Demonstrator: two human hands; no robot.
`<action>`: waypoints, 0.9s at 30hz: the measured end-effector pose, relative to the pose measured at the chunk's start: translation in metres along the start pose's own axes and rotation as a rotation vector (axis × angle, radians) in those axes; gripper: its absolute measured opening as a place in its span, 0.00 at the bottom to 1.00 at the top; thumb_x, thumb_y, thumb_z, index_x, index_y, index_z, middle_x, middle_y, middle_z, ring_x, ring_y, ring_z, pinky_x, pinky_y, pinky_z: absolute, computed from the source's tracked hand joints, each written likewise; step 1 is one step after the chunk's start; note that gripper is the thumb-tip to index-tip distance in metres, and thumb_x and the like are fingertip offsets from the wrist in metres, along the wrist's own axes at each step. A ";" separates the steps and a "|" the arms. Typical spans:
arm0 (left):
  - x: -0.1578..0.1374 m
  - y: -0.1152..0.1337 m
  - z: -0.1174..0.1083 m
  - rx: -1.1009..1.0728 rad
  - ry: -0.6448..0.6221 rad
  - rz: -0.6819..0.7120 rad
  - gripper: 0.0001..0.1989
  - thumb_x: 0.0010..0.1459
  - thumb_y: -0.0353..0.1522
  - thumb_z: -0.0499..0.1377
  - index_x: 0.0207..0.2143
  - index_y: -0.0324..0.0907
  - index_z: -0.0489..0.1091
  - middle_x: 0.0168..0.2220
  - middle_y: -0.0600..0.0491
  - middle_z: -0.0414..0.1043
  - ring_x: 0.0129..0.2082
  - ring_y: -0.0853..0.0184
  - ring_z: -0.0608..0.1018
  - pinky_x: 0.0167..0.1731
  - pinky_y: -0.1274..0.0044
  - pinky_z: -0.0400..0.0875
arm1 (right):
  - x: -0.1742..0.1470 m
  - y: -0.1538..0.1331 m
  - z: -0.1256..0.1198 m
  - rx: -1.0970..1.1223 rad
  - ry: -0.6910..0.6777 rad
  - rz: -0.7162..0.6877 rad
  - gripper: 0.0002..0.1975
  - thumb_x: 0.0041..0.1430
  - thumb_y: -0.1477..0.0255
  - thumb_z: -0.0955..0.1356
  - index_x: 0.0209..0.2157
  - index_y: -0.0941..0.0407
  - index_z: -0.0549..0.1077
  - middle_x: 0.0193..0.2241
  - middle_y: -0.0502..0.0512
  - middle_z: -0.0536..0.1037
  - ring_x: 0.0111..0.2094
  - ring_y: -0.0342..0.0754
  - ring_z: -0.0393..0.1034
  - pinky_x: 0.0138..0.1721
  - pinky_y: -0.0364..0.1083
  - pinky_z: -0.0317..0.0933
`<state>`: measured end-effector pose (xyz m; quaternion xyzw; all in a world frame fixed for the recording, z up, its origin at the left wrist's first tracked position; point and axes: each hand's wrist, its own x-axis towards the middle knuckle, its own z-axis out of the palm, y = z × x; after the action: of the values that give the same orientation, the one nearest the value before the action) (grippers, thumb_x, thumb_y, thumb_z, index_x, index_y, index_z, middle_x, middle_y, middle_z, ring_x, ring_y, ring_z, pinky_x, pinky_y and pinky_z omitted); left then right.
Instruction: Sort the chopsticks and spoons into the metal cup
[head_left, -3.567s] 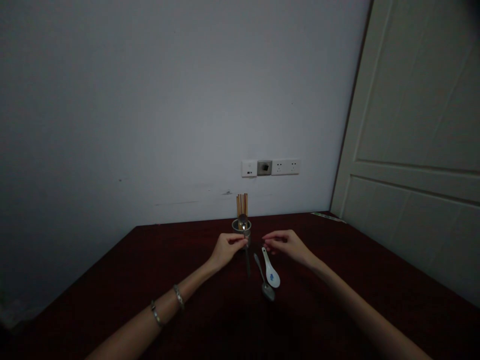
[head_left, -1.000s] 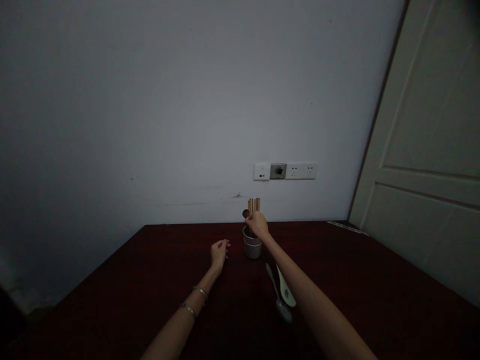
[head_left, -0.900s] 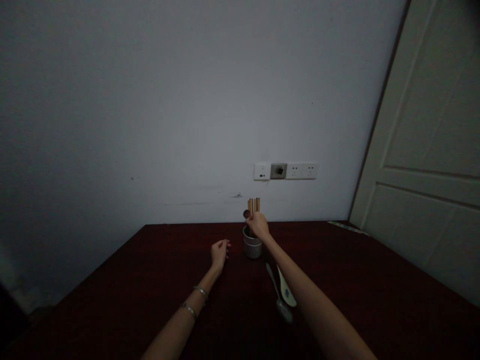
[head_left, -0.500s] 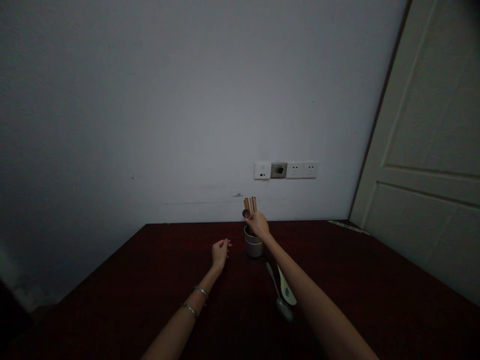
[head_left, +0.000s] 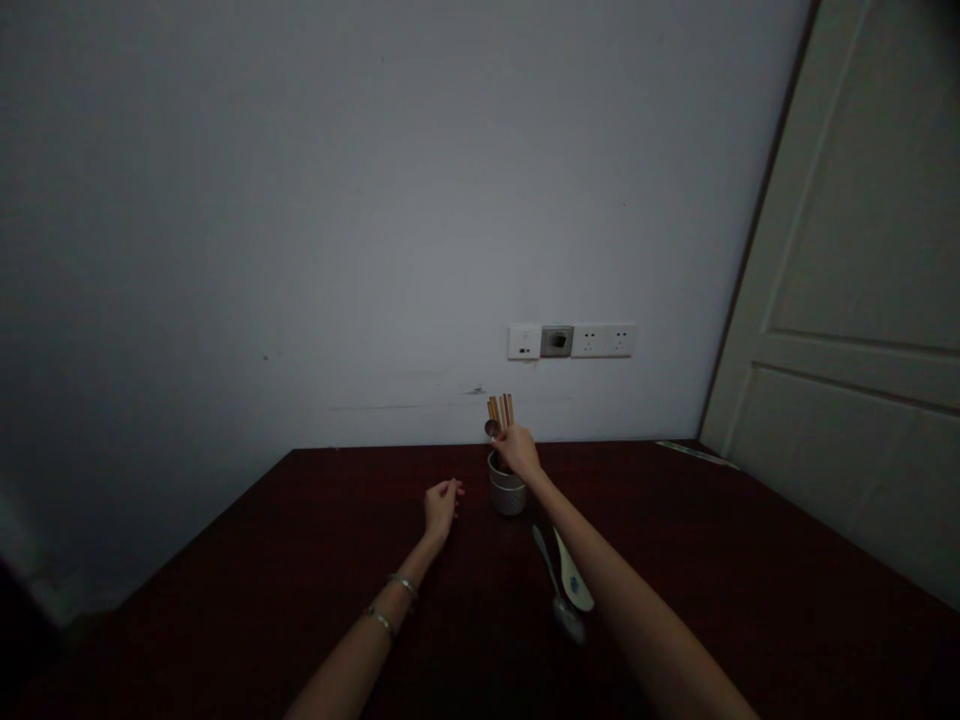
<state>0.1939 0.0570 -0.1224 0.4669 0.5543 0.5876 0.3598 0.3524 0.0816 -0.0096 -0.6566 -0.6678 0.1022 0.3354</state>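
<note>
A grey textured cup (head_left: 508, 498) stands upright on the dark red table, with several wooden chopsticks (head_left: 505, 410) rising above it. My right hand (head_left: 517, 450) is over the cup's rim, its fingers closed around a small dark brown spoon (head_left: 491, 428) whose round bowl points up beside the chopsticks. The hand hides the spoon's handle and the lower chopsticks. Left of the cup, apart from it, my left hand (head_left: 440, 505) rests by the tabletop with nothing in it, its fingers loosely bent and slightly apart.
Nearer me, partly beside my right forearm, lie a metal spoon (head_left: 568, 618) and a pale rice paddle (head_left: 574, 582) with a blue mark. The table (head_left: 360, 500) meets a wall with sockets (head_left: 602, 341). A flat strip (head_left: 696, 454) lies at the far right edge, near a door (head_left: 847, 300).
</note>
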 end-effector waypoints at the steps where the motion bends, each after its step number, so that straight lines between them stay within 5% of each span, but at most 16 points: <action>1: 0.000 0.000 0.000 -0.001 0.000 -0.002 0.22 0.44 0.44 0.53 0.28 0.33 0.71 0.23 0.50 0.70 0.15 0.75 0.64 0.11 0.83 0.57 | 0.000 0.000 0.000 0.001 0.001 0.000 0.08 0.48 0.69 0.68 0.29 0.59 0.75 0.29 0.60 0.77 0.33 0.47 0.72 0.31 0.40 0.59; 15: -0.001 0.001 -0.001 -0.010 -0.013 0.026 0.20 0.45 0.43 0.54 0.28 0.33 0.71 0.23 0.49 0.70 0.16 0.74 0.64 0.10 0.83 0.57 | -0.004 0.005 -0.015 0.041 0.003 -0.021 0.09 0.47 0.68 0.67 0.27 0.59 0.76 0.25 0.59 0.77 0.27 0.46 0.72 0.26 0.38 0.58; 21: -0.004 0.005 -0.003 -0.010 -0.030 0.028 0.19 0.44 0.43 0.55 0.27 0.34 0.71 0.22 0.50 0.69 0.16 0.73 0.65 0.12 0.83 0.57 | -0.018 0.044 -0.048 0.157 0.010 -0.113 0.14 0.49 0.66 0.65 0.21 0.62 0.76 0.14 0.53 0.72 0.18 0.42 0.68 0.18 0.37 0.52; 27: -0.031 0.024 -0.016 0.427 -0.296 0.456 0.11 0.50 0.34 0.54 0.26 0.37 0.72 0.24 0.52 0.71 0.24 0.71 0.70 0.27 0.79 0.64 | -0.050 0.124 -0.063 0.116 0.009 -0.092 0.14 0.47 0.63 0.65 0.23 0.59 0.77 0.18 0.54 0.75 0.20 0.45 0.68 0.20 0.39 0.53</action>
<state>0.1908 0.0202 -0.1026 0.7237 0.4879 0.4495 0.1901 0.4846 0.0296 -0.0493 -0.6052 -0.6886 0.1220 0.3803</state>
